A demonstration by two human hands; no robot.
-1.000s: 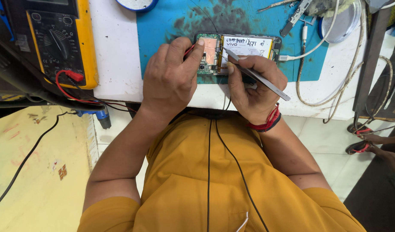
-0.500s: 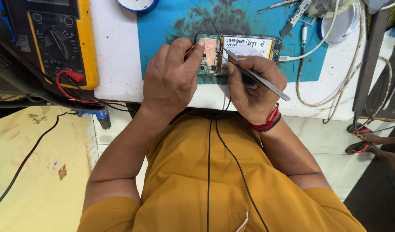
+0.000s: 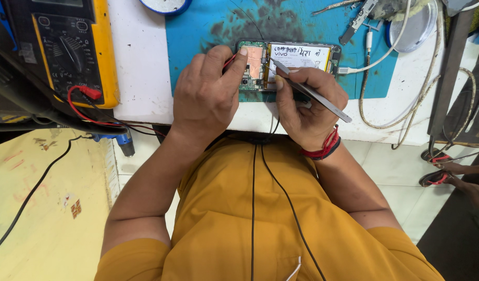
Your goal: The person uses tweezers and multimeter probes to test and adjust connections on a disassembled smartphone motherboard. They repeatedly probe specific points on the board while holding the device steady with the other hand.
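An opened phone (image 3: pixel 289 62), back cover off, lies on a blue mat (image 3: pixel 208 31) with its circuit board and white-labelled battery exposed. My left hand (image 3: pixel 205 96) rests on the phone's left end and pinches a red probe against the copper-coloured shield of the board. My right hand (image 3: pixel 307 104) holds metal tweezers (image 3: pixel 310 91), whose tips touch the board beside the battery. A white cable (image 3: pixel 375 62) is plugged into the phone's right end.
A yellow multimeter (image 3: pixel 73 52) with red and black leads sits at the left on the white bench (image 3: pixel 140 78). A metal dish (image 3: pixel 414 28), loose tools and coiled cable lie at the right. Another person's sandalled feet (image 3: pixel 448 174) show on the tiled floor.
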